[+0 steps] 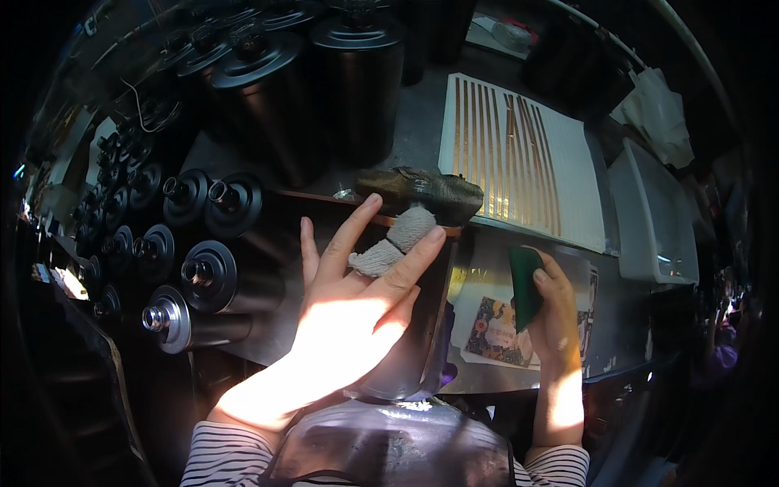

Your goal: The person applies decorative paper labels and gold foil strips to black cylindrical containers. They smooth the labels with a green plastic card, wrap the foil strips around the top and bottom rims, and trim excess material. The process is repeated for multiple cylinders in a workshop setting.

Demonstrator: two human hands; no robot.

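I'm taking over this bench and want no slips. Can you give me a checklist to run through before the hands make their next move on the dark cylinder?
1. Left hand steadies the dark cylinder: ok, palm and fingers flat on it.
2. Bandaged finger wrapping in place: ok.
3. Right hand grips the green pad: ok.
4. Pad touching the cylinder: not ok, it is apart, to the right.
5. Brown rag sits at the cylinder's far end: ok.
6. Cylinder surface condition: cannot tell, too dark.

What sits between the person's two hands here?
In the head view, the dark cylinder stands between the left hand, resting on it, and the right hand, which grips a green pad.
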